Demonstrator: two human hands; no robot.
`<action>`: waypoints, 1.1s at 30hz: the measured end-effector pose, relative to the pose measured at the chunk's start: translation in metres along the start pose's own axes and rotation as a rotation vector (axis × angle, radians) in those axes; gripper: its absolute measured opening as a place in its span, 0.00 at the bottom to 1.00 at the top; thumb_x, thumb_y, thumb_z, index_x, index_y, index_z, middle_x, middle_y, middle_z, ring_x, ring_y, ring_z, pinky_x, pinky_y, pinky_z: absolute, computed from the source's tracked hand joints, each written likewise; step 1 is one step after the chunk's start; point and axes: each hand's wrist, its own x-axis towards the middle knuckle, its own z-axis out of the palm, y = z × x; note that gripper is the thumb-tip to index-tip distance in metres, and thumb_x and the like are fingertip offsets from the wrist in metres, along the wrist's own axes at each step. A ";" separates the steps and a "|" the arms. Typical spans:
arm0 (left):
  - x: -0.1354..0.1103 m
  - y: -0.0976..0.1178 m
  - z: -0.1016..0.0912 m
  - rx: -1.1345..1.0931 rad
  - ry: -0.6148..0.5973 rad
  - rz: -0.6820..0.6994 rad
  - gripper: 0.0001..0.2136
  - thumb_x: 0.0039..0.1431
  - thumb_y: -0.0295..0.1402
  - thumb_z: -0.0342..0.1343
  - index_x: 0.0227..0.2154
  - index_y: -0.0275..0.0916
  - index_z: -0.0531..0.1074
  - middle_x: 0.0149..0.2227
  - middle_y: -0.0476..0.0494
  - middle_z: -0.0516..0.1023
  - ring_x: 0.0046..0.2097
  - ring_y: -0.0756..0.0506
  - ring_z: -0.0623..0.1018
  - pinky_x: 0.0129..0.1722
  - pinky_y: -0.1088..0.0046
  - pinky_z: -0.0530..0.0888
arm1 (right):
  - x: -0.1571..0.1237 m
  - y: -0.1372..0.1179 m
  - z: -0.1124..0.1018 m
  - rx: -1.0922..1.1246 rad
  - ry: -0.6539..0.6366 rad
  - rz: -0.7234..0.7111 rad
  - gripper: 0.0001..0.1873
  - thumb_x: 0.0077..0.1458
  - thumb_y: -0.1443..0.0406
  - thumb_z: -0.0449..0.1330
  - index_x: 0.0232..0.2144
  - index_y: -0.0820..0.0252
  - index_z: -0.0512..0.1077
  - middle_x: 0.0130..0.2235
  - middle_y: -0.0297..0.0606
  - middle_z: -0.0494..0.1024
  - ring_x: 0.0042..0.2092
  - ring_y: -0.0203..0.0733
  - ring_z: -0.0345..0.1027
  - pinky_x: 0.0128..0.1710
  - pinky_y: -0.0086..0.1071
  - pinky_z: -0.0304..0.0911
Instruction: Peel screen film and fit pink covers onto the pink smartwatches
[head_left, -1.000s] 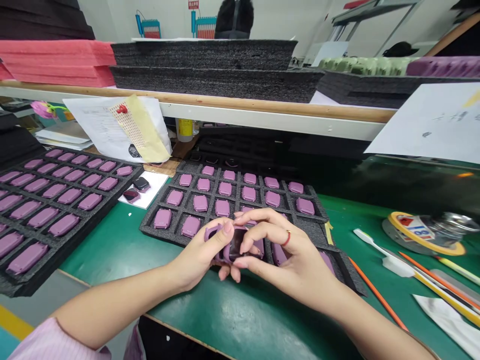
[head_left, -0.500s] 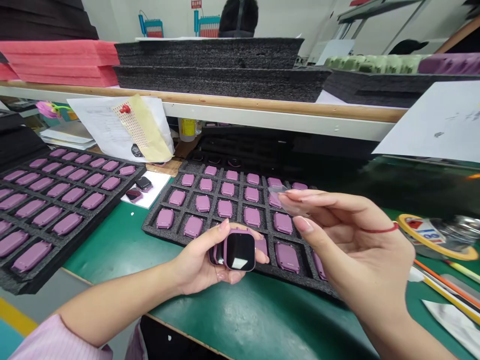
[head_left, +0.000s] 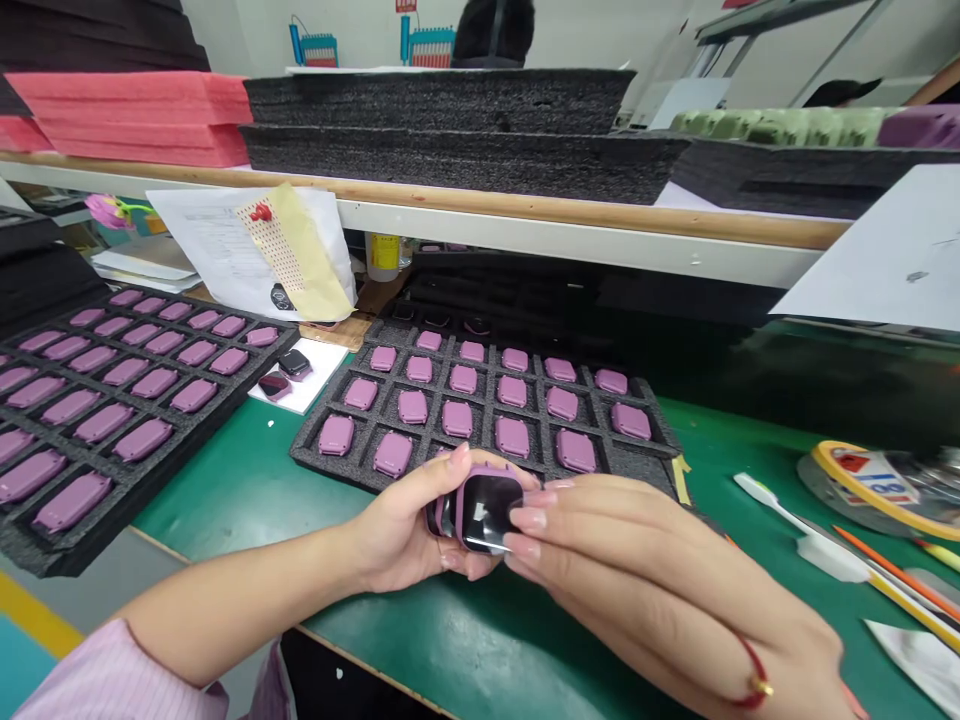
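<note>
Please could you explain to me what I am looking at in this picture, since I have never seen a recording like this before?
There is no machine here: this is a person's own view, from a camera worn on the head, looking down at their bare hands. The left hand cups a square pink-cased device with a dark glossy face, rather like a smartwatch body. The right hand is beside it, with its fingertips at that face. Just beyond the hands lies a black foam tray, with pink cases sitting in rows of pockets, and a second black foam tray lies to the left. Both trays rest on a green bench mat.
</note>
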 end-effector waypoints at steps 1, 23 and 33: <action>0.000 0.000 0.000 0.005 0.014 -0.006 0.22 0.56 0.52 0.63 0.38 0.35 0.77 0.28 0.47 0.74 0.19 0.56 0.67 0.16 0.79 0.57 | -0.001 -0.002 0.001 0.015 -0.026 0.032 0.22 0.66 0.67 0.57 0.58 0.38 0.72 0.49 0.31 0.83 0.49 0.48 0.79 0.50 0.42 0.76; 0.001 -0.001 0.004 0.051 0.169 0.070 0.23 0.51 0.54 0.67 0.31 0.35 0.73 0.15 0.57 0.61 0.16 0.58 0.54 0.17 0.81 0.50 | 0.025 0.002 0.020 0.052 0.027 0.137 0.26 0.55 0.63 0.70 0.54 0.50 0.68 0.45 0.39 0.81 0.45 0.48 0.77 0.43 0.42 0.75; 0.006 0.000 0.001 0.041 0.381 0.129 0.20 0.51 0.46 0.70 0.35 0.35 0.72 0.27 0.51 0.73 0.21 0.59 0.63 0.20 0.82 0.55 | 0.025 0.041 0.006 -0.218 0.029 0.202 0.17 0.54 0.63 0.64 0.47 0.56 0.71 0.41 0.42 0.81 0.41 0.48 0.78 0.41 0.41 0.75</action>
